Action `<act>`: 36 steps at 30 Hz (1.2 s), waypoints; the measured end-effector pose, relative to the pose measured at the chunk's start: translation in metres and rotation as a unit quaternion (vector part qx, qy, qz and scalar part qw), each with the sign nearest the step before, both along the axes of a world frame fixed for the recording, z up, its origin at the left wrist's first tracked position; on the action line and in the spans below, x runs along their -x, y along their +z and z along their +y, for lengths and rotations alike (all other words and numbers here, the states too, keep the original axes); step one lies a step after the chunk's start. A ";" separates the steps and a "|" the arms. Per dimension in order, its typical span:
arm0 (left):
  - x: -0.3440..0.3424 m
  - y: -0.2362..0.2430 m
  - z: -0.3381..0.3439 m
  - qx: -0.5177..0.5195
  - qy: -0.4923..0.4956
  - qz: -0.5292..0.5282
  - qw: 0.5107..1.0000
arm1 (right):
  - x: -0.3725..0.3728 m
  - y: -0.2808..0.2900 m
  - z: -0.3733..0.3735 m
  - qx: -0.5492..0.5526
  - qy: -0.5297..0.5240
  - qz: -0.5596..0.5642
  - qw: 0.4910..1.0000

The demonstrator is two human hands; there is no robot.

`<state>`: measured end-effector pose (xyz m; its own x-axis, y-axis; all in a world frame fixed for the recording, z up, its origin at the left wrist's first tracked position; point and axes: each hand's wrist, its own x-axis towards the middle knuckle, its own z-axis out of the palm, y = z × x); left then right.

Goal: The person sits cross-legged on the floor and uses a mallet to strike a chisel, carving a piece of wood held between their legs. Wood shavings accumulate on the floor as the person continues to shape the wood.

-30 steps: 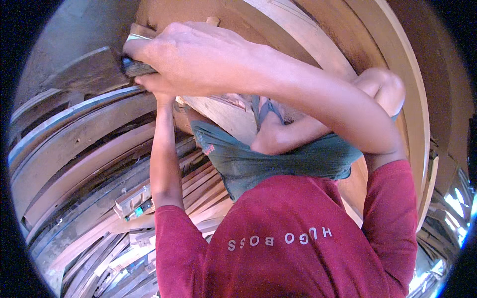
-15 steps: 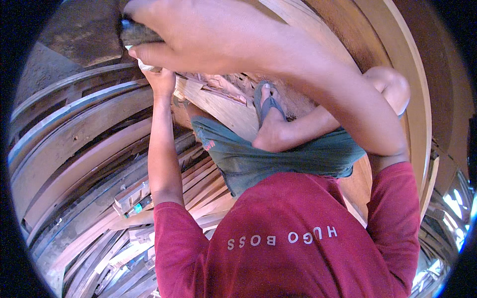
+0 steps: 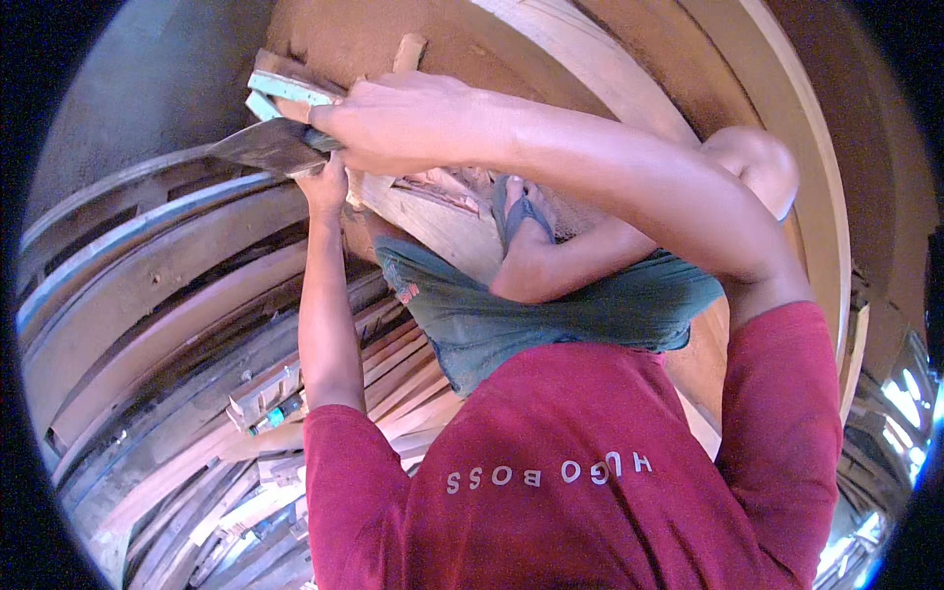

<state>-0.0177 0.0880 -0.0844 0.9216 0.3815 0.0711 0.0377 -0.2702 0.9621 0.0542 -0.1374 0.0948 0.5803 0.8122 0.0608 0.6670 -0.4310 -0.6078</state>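
At the upper left my right hand [image 3: 383, 118] is closed on a tool with a broad, dark, flat blade [image 3: 264, 146], which points left from the fist. Its handle is mostly hidden by the fingers. Just below the blade, my left hand [image 3: 324, 187] looks closed. The blade covers its fingertips, so what it grips cannot be made out. Beyond the blade and right fist shows a wooden piece with a pale turquoise edge [image 3: 295, 90]. A light wooden board [image 3: 442, 221] slants from near my left hand toward my sandalled foot [image 3: 526, 211].
Long curved planks [image 3: 147, 295] fill the left side. Loose wood strips and offcuts [image 3: 216, 501] lie lower left, beside a small bottle [image 3: 275, 415]. Wood chips [image 3: 452, 187] lie near my foot. A large curved wooden wall [image 3: 806, 147] rises on the right.
My right hand has moved down and to the right, and the blade now shows flat above my left hand. My left hand has dropped slightly. The turquoise-edged piece has come into sight.
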 end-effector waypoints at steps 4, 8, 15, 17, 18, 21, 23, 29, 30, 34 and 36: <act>0.008 -0.007 0.007 -0.108 -0.020 -0.023 0.994 | 0.008 0.030 0.002 -0.120 -0.015 0.015 0.993; 0.007 -0.008 0.003 -0.075 -0.021 -0.003 0.997 | 0.011 0.007 -0.001 -0.049 0.009 -0.010 0.999; 0.003 -0.002 -0.002 -0.092 -0.013 -0.011 0.996 | 0.019 0.026 0.006 -0.120 -0.026 0.031 0.992; -0.003 0.004 -0.004 -0.115 0.000 0.005 0.993 | 0.010 0.015 0.005 -0.096 -0.010 0.004 0.995; -0.004 0.008 -0.002 -0.142 0.011 0.031 0.989 | 0.007 0.012 0.003 -0.045 0.005 0.023 0.999; -0.011 0.015 0.017 -0.097 -0.008 -0.004 0.995 | 0.013 0.009 -0.007 -0.035 -0.039 0.069 0.996; -0.008 0.017 0.001 0.102 0.048 -0.048 0.992 | 0.014 0.023 -0.013 -0.061 -0.054 0.072 0.994; -0.015 0.025 -0.028 -0.008 0.025 -0.039 0.999 | -0.006 0.051 -0.022 -0.123 -0.083 0.061 0.987; -0.017 0.024 -0.032 0.030 0.035 -0.039 0.998 | -0.008 0.053 -0.024 -0.126 -0.085 0.063 0.986; -0.013 0.035 -0.033 0.064 -0.030 -0.024 0.997 | -0.015 0.061 -0.025 -0.143 -0.076 0.067 0.985; -0.013 0.039 -0.037 0.008 -0.042 -0.042 0.998 | -0.013 0.056 -0.019 -0.203 -0.082 0.001 0.976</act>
